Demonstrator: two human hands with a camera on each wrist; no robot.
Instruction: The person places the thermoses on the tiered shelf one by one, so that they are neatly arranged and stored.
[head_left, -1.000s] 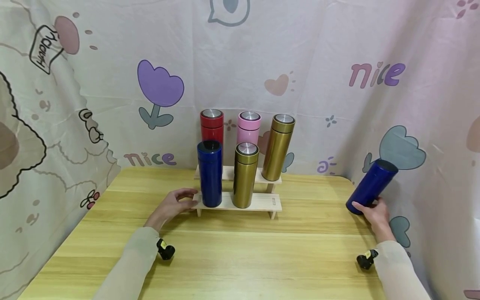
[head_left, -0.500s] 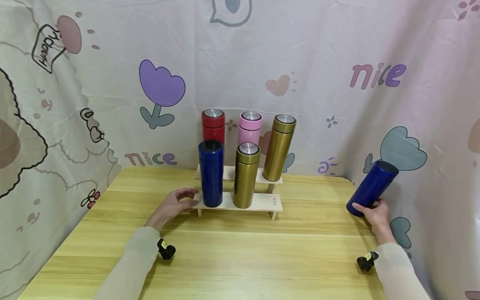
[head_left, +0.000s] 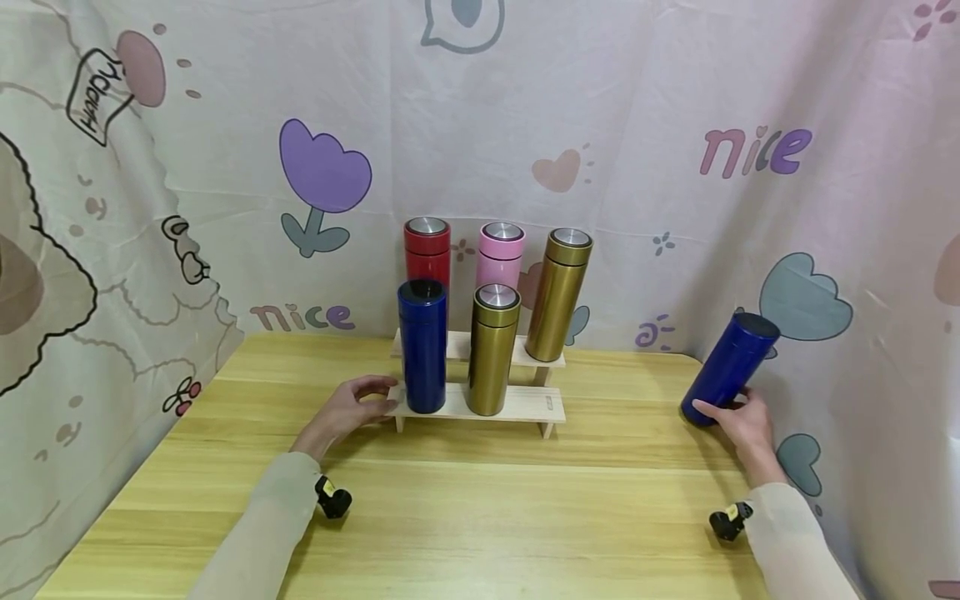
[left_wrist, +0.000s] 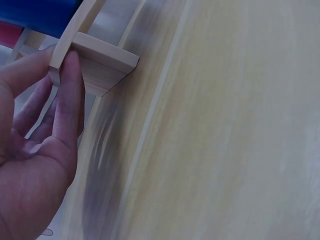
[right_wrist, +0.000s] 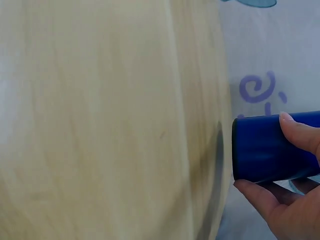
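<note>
My right hand (head_left: pixel 750 427) grips a blue thermos bottle (head_left: pixel 731 367) near its lower end, by the table's right side. The bottle tilts, its dark lid leaning to the right; its bottom end shows in the right wrist view. With thumb and fingers, my left hand (head_left: pixel 347 414) pinches the left end of the lower tier of a two-tier wooden stand (head_left: pixel 531 403). On that tier stand another blue thermos (head_left: pixel 423 354) and a gold thermos (head_left: pixel 491 358). The upper tier bears a red thermos (head_left: pixel 427 246), a pink thermos (head_left: pixel 501 250) and a second gold thermos (head_left: pixel 558 296), partly hidden in front.
A light wooden table (head_left: pixel 480 517) lies under everything. Behind it and along both sides hangs a printed cloth (head_left: pixel 450 125), close to the bottle in my right hand. Small black cameras sit at the left wrist (head_left: pixel 332 500) and the right wrist (head_left: pixel 729 522).
Over the last half second my right hand and the blue thermos shift slightly left and up in the head view. My left hand keeps its pinch on the stand.
</note>
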